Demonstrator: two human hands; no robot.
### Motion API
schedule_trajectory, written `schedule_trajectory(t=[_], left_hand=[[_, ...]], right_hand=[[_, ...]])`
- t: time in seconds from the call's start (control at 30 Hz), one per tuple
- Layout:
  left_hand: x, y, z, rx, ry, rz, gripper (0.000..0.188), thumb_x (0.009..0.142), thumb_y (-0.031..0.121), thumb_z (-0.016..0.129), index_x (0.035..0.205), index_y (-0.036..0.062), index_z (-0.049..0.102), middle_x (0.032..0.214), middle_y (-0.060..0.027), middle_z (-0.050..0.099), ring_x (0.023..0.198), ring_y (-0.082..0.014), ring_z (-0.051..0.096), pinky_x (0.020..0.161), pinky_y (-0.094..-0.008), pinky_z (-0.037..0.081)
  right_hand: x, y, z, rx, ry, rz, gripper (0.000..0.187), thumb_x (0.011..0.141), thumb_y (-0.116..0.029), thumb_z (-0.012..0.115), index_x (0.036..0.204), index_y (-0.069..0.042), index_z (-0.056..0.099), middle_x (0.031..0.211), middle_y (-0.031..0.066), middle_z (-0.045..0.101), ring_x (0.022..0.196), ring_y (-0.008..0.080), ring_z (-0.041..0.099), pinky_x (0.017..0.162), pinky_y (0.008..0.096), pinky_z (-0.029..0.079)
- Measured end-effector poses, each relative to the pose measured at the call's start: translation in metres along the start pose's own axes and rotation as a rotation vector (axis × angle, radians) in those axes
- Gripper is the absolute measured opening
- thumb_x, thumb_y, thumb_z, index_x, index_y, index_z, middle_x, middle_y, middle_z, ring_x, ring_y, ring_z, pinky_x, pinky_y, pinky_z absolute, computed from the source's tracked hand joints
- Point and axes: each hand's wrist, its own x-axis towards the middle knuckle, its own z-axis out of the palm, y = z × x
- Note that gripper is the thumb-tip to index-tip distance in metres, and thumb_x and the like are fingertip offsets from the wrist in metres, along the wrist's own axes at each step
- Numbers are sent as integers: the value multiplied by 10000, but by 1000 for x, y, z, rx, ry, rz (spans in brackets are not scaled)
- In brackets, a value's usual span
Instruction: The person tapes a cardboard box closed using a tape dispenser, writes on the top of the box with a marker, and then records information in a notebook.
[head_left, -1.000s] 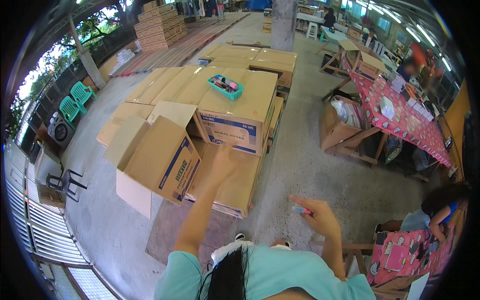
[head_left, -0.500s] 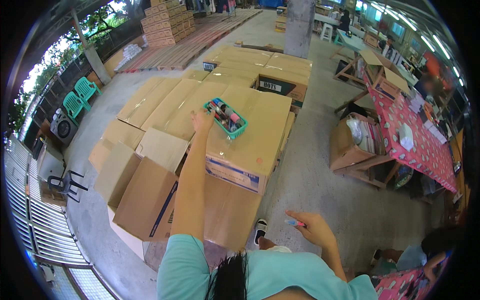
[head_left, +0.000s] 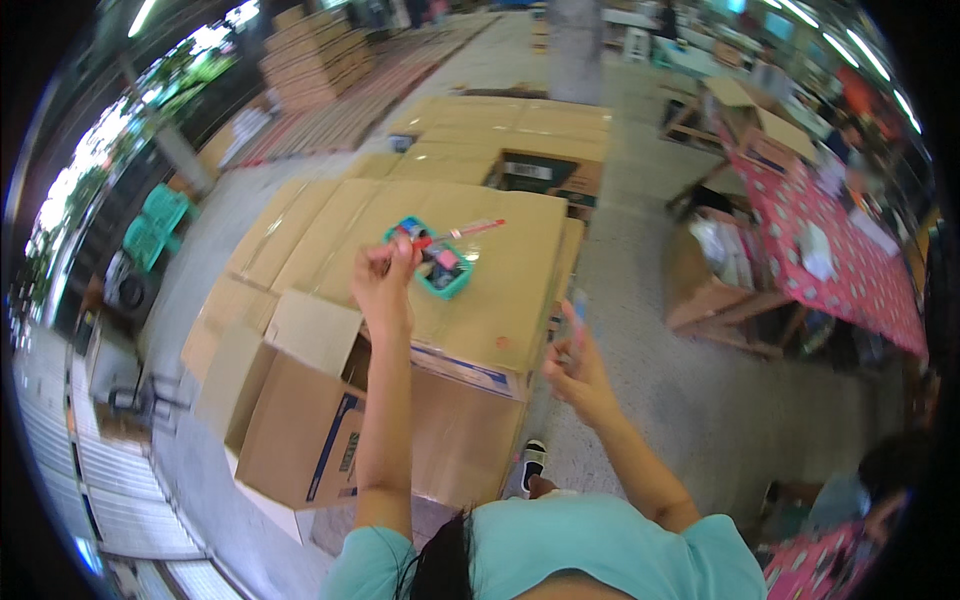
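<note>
My left hand [head_left: 383,280] pinches a red pen [head_left: 478,229] that points out to the right, above a small green plastic basket [head_left: 446,292]. Inside the basket lie several pens or markers and a pink item, partly hidden by the pen and my fingers. The basket rests on top of a large taped cardboard box [head_left: 500,300]. Off to the right, beyond the box's edge, my right hand [head_left: 582,372] is closed around a slim light-blue and pink pen [head_left: 578,315]. That pen stands nearly upright and is blurred by motion.
An open carton [head_left: 300,430] with raised flaps stands at the near left. More taped cartons [head_left: 470,118] fill the far side, before a concrete pillar [head_left: 575,60]. A table with a pink cloth [head_left: 800,240] stands at right. Another person [head_left: 850,500] is at the lower right.
My left hand has come away from the basket's side and now holds up the red pen. My right hand has risen toward the boxes, turning its pen upright.
</note>
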Motion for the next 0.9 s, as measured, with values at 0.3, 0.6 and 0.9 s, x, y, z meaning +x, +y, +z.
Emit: schedule_trajectory(t=[0.3, 0.6, 0.9], left_hand=[[-262, -6, 46, -242, -861, -105, 177, 863, 87, 702, 933, 27, 551, 1118, -148, 609, 1047, -206, 593, 928, -345, 466], [-458, 68, 144, -475, -1398, -557, 310, 992, 354, 505, 916, 56, 543, 1110, -92, 598, 1042, -186, 557, 950, -355, 436], [-643, 117, 229, -483, -1639, -666, 211, 1015, 268, 483, 995, 73, 564, 753, 42, 453, 609, -41, 351, 549, -208, 293]], right_hand=[[-127, -91, -7, 349, 401, -157, 678, 938, -563, 490, 1427, -108, 373, 835, -46, 462, 628, 94, 382, 560, 230, 331], [-418, -161, -37, -221, 666, -16, 461, 1011, -416, 441, 1251, -30, 515, 870, 17, 514, 829, 96, 462, 730, 295, 400], [-688, -224, -49, -373, 1642, -664, 307, 999, -334, 494, 1179, -87, 505, 740, -10, 452, 600, 64, 399, 543, 218, 352]])
